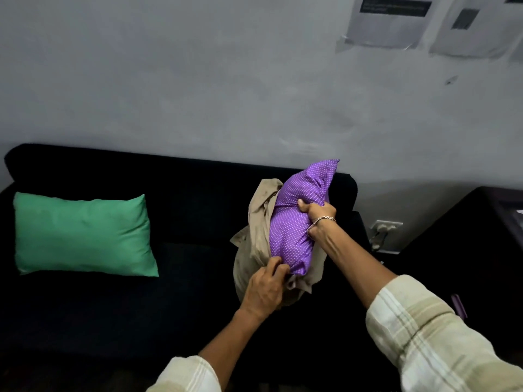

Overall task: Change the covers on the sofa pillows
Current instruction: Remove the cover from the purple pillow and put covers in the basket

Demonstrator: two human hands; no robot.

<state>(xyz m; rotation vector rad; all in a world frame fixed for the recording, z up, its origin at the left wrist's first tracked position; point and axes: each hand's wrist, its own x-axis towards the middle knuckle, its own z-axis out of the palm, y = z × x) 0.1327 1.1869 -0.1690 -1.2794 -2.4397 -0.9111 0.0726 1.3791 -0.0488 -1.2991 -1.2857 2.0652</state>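
A purple dotted pillow (294, 222) is held upright over the right end of the black sofa (175, 210). A beige cover (257, 230) is bunched around its left side and lower end. My right hand (318, 215) grips the pillow's right edge near its middle, squeezing it. My left hand (266, 287) pinches the beige cover by the pillow's lower corner. A green pillow (82, 236) lies flat on the sofa's left seat.
A grey wall (254, 80) rises behind the sofa, with papers (393, 21) taped at the upper right. A wall socket with a plug (383, 227) sits right of the sofa. Dark furniture (481, 236) stands at the far right.
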